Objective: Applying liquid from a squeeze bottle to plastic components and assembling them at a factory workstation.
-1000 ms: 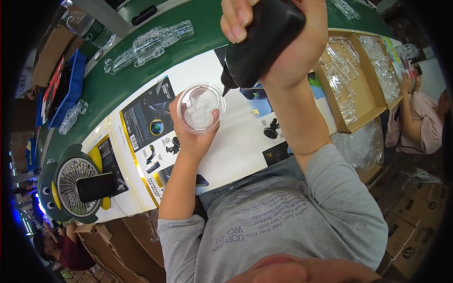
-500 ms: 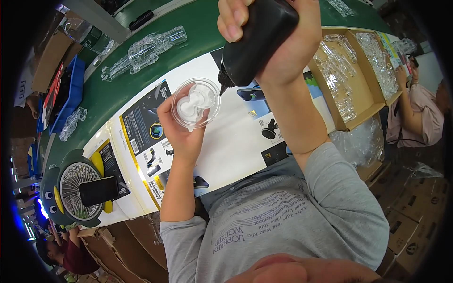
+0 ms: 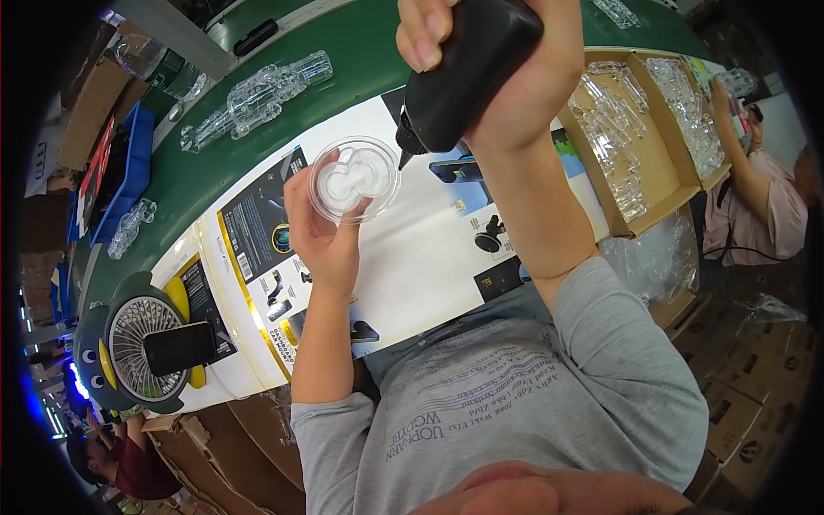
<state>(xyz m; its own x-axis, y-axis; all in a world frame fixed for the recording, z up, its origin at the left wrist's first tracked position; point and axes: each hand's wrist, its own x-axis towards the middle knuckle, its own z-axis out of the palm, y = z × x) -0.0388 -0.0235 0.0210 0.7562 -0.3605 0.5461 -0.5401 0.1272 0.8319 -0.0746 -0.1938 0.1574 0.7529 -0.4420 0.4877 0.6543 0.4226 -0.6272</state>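
Note:
My left hand [image 3: 330, 232] is closed on a clear round plastic piece [image 3: 384, 196] with a wide rim and a lobed, whitish middle. It is held above the white printed sheet [image 3: 421, 257]. My right hand [image 3: 532, 94] wraps round a black squeeze bottle [image 3: 472, 73], tipped so that its narrow nozzle points down and to the left. The nozzle tip is just right of the clear piece's rim, and I see a small gap between them. Whether any liquid is coming out cannot be made out.
A row of clear plastic parts [image 3: 262, 99] lies on the green table [image 3: 360, 51]. Cardboard boxes [image 3: 665, 159] of clear parts stand at right, near a co-worker's arm [image 3: 748, 184]. A fan [image 3: 142, 348] with a phone-like black slab [image 3: 178, 348] and a blue tray [image 3: 129, 176] are at left.
My left hand has turned the clear round piece and shifted it slightly up and left. The bottle barely moved. The row of clear parts has slid a little left; the co-worker's arm has risen.

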